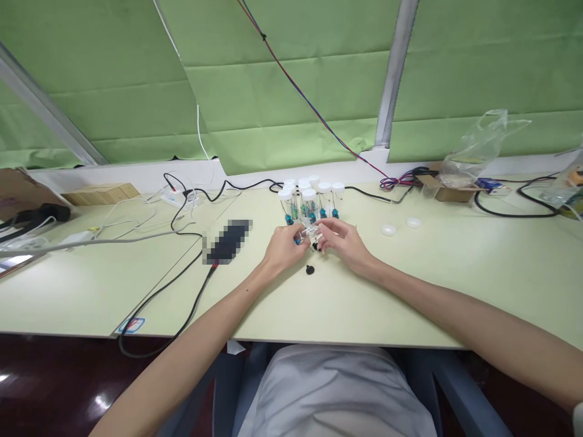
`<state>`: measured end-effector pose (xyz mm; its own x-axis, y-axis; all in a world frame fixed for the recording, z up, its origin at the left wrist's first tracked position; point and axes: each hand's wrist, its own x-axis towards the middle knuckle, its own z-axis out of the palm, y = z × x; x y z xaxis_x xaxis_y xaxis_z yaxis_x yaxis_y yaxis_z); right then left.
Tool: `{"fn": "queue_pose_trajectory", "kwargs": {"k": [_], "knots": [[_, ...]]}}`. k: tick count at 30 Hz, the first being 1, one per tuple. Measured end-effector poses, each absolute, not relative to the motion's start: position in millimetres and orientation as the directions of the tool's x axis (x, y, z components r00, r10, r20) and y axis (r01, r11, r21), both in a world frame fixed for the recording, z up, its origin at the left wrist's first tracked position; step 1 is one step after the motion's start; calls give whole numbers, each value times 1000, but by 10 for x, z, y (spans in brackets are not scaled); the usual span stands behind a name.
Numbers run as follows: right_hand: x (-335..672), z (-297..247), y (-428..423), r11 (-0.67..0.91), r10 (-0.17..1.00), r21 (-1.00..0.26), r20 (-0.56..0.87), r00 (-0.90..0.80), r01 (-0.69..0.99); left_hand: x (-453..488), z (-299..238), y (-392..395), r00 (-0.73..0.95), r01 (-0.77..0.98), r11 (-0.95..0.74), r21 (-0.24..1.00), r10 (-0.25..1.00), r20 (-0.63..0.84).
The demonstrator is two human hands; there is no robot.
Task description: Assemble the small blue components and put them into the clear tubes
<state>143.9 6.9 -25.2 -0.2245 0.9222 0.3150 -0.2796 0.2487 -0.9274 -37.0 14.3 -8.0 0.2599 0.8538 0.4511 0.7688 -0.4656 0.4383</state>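
Just in front of the cluster of white-capped vials (308, 195), the left hand (285, 246) pinches a clear vial (311, 231) between thumb and fingers, while the right hand (347, 244) curls its fingers at the other end; I can't tell whether they grip or merely steady it. Holding it low over the table (410, 297) from both sides probably keeps such a small, slick piece under control. Nearer the person than the cluster lies a matt black disc with a short stub (310, 269). To the cluster's right sit two loose white caps (388, 230) (413, 223), round and smooth, seemingly parked within easy reach. The clustered vials stand close together, perhaps for tidiness, with thin wires and glossy teal beads (335, 213) beside their see-through walls
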Motion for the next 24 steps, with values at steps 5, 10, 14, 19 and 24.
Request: {"fn": "queue_pose_trajectory", "kwargs": {"k": [5, 10, 14, 19, 24], "knots": [[1461, -257, 66, 56, 893, -925, 215, -396, -376, -399, -92, 153, 281, 782, -472, 408, 850, 445], [1455, -284, 85, -37, 872, -901, 182, -455, -432, -431, -111, 167, 289, 802, -468, 372, 848, 443], [1451, -284, 89, -45, 868, -896, 184, -462, -441, -444, -121, 176, 291, 804, -471, 363, 844, 450], [1448, -302, 100, -52, 864, -894, 183, -468, -446, -439, -132, 172, 301, 802, -482, 352, 837, 457], [1426, -336, 106, -67, 861, -892, 175, -478, -448, -417, -122, 151, 331, 812, -498, 304, 822, 463]]}}
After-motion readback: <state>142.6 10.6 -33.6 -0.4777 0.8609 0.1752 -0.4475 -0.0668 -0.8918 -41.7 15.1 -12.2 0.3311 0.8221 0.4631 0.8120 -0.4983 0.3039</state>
